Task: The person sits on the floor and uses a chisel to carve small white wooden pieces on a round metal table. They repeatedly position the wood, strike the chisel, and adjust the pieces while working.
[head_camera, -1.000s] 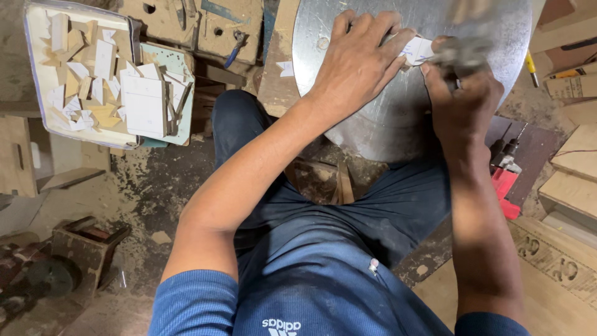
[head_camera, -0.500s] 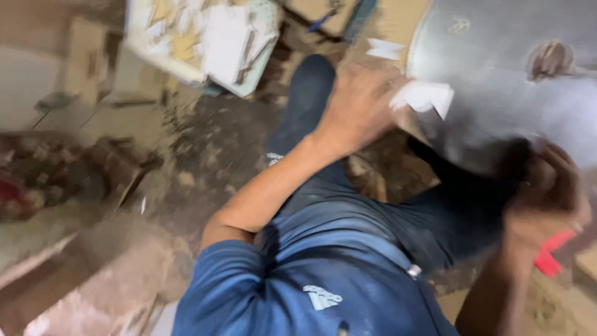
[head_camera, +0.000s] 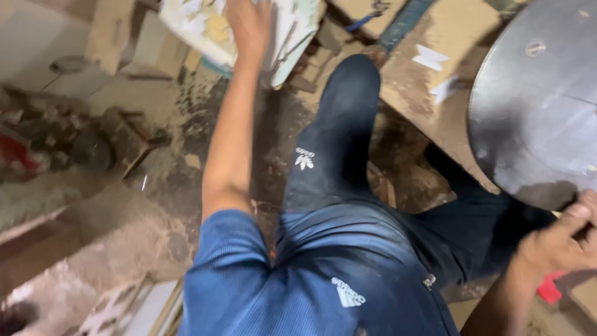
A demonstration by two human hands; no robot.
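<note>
My left hand reaches far forward over a white tray that holds several pale wooden pieces. The hand is blurred and seen from the back, so whether it holds a piece is unclear. My right hand is at the lower right, fingers curled, just under the near edge of a large round grey metal disc. What lies inside that fist is hidden. I am seated, and my dark trousers fill the middle.
Two small white pieces lie on a dusty wooden board left of the disc. A red object sits below my right hand. Wood blocks and scraps lie on the sawdust-covered floor at left. A blue-handled tool lies at the top.
My left hand has left the disc and swung forward and left to the tray. My right hand has dropped from the disc's face to its near edge. The view has turned left.
</note>
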